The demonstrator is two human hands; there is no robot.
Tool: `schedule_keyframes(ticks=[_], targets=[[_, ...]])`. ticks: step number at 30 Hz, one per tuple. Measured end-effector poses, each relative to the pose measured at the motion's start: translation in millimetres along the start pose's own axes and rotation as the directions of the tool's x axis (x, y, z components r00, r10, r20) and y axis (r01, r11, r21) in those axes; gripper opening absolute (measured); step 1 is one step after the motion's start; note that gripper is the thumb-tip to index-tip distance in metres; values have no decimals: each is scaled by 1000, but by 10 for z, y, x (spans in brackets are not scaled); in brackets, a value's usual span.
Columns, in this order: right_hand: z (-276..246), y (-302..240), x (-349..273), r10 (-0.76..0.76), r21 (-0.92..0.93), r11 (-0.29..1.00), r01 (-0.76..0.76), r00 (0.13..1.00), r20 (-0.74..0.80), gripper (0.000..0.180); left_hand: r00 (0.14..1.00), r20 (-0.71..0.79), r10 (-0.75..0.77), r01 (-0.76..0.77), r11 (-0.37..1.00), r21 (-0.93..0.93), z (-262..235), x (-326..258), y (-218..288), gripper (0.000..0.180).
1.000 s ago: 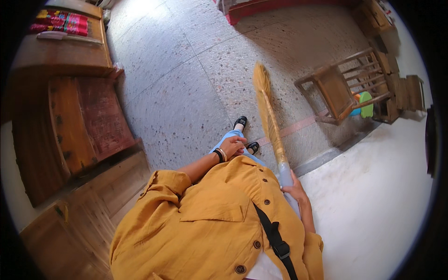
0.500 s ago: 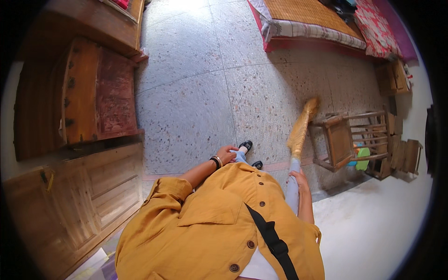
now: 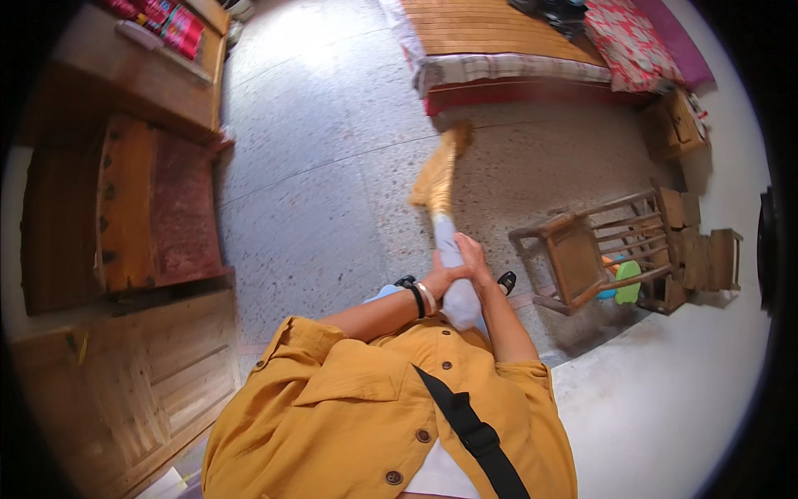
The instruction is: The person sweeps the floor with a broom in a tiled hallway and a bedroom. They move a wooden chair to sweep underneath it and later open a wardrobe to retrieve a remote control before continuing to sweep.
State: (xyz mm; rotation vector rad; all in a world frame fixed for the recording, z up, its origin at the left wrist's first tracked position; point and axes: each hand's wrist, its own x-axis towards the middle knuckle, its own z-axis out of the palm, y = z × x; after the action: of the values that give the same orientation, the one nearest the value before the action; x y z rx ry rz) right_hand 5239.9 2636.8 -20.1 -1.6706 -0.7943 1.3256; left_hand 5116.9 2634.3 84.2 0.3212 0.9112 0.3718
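A straw broom [image 3: 437,176] with a pale grey wrapped handle points away from me over the speckled floor. My left hand [image 3: 443,277], with a black band and bracelets at its wrist, closes round the handle from the left. My right hand [image 3: 472,255] grips the same handle from the right, right beside the left hand. The broom's golden head is slightly blurred, and its tip lies near the foot of the bed. Whether the bristles touch the floor I cannot tell.
To the right stands a wooden chair [image 3: 575,255], with a green plastic thing [image 3: 628,283] behind it. A bed with a slatted mat [image 3: 499,33] is at the far side. Along the left are a reddish wooden cabinet [image 3: 184,208] and a panelled wooden door [image 3: 179,358].
The broom has swung from the right toward the middle. My left hand, which was by my leg, has come onto the handle beside my right hand. The view has shifted too.
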Motion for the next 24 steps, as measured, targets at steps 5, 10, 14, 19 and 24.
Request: schedule_keyframes(ticks=[5,10,14,19,24], targets=[[-1597,265,145,171,122,980,-158,980,-104,44,991,-134,-4,26,986,164,125,440,-136,61],[-4003,476,185,260,-136,907,-397,786,-561,50,983,-155,-102,104,995,8,884,440,-44,61],[-5715,734,255,-146,-437,753,-493,523,-840,67,982,-163,-90,90,996,-10,1489,686,-61,57],[-7089,630,304,-381,-664,423,-616,544,-748,69,970,-213,-120,126,992,14,2084,962,-49,60],[-7873,774,555,-130,-653,447,-612,678,-724,73,955,-256,-149,160,987,26,2270,1121,-38,62]])
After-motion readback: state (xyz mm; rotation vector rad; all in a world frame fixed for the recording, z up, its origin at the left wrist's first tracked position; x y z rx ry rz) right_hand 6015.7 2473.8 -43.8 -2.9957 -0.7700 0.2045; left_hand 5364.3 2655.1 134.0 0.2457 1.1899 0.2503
